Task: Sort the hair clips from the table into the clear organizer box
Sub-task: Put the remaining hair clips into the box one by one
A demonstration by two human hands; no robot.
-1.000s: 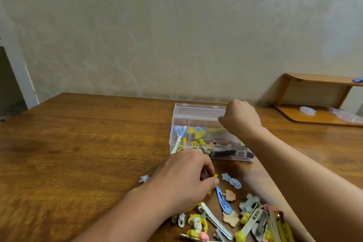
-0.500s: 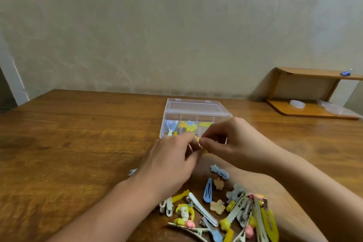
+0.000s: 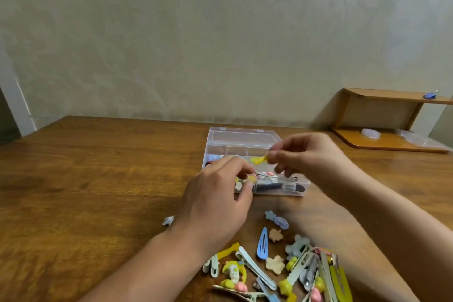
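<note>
From the head view, the right hand [image 3: 311,157] has lifted away from the left since half a second ago and now pinches a small yellow hair clip [image 3: 258,160] between thumb and fingertips, just above the far compartments of the clear organizer box [image 3: 294,192]. This looks like a handover completed, with the drop into the box next. The left hand [image 3: 215,206] hovers at the box's near left corner, fingers curled toward something small and pale; whether it grips that piece I cannot tell. The box stands open, lid tipped back, with several clips already inside. A pile of mixed hair clips [image 3: 282,270] waits on the wooden table [image 3: 85,191] nearby.
</note>
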